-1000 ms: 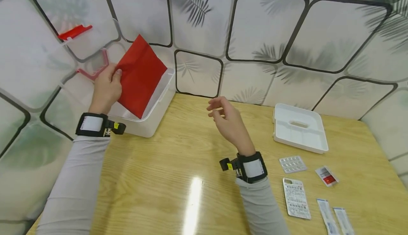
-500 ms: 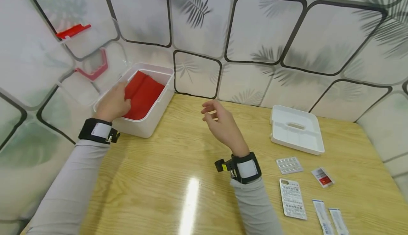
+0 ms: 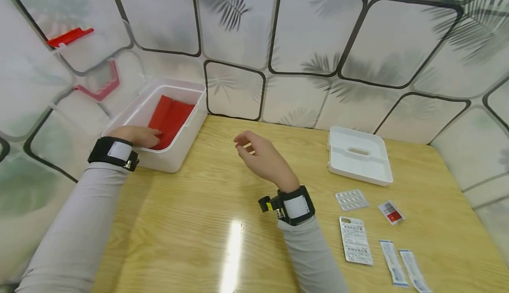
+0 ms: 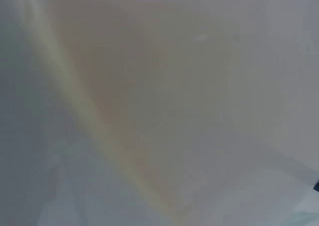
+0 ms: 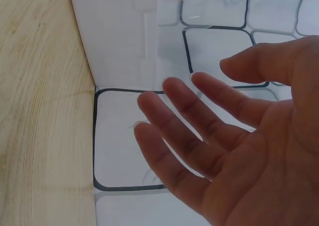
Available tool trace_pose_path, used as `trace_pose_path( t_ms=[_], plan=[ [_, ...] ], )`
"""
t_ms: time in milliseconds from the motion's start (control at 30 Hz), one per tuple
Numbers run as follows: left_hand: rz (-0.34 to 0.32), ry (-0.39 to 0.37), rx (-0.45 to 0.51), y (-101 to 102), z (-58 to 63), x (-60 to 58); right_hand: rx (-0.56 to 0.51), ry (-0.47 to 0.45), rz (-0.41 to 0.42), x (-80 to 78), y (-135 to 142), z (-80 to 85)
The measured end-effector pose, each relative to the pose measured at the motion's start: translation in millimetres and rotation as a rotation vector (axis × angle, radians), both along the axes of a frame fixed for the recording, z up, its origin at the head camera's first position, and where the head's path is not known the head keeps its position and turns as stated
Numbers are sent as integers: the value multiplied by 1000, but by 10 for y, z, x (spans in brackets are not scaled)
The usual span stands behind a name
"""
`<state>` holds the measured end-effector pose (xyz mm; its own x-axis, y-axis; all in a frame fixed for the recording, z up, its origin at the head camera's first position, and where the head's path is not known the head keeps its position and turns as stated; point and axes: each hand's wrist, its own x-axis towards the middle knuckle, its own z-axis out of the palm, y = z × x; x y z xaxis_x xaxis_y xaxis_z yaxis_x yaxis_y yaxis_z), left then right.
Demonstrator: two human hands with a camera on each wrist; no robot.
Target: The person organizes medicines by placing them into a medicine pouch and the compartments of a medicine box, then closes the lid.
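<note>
My left hand [image 3: 141, 136] reaches over the near rim into a white plastic box [image 3: 192, 127] at the left back. Its fingertips are at the near edge of a flat, folded red cloth-like piece [image 3: 171, 118] lying inside the box. Most of those fingers are hidden, so I cannot tell whether they grip it. The left wrist view is a blur of pale box wall [image 4: 174, 86]. My right hand [image 3: 264, 158] hovers over the middle of the table, its fingers loosely bent and holding nothing. In the right wrist view its palm [image 5: 259, 161] faces the camera.
The box's clear lid with a pink handle [image 3: 105, 85] and red latch [image 3: 69, 36] stands raised against the patterned wall. At right lie a white tray [image 3: 359, 169], two blister packs [image 3: 351, 200] [image 3: 355, 240], a small sachet [image 3: 391, 212] and two slim packets [image 3: 393, 262] [image 3: 413, 268].
The red piece, held up by my left hand a second ago, has gone down into the box and lies flatter. My left hand followed it down. The right hand keeps its loose pose.
</note>
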<state>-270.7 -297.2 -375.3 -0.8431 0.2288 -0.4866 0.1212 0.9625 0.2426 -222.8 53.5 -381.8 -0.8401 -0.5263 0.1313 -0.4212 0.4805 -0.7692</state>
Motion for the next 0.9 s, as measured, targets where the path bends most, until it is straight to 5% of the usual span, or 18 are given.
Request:
trace_pose_path(
  t_ms=[67,267,367,533,767,900],
  plan=[
    [38,167,58,40,31,72,5,-1,0,0,-7,11],
    [226,1029,463,542,97,442,18,-25,-49,-2,-24,2],
    [208,1242,632,869,144,554,8,-20,-81,-8,3,4],
    [175,1287,751,1236,274,603,-14,-6,-122,-13,62,3],
    [156,1113,753,1446,306,615,-42,29,-158,-45,191,51],
    [122,1081,699,1518,277,620,-84,78,-202,-30,318,122]
  ],
)
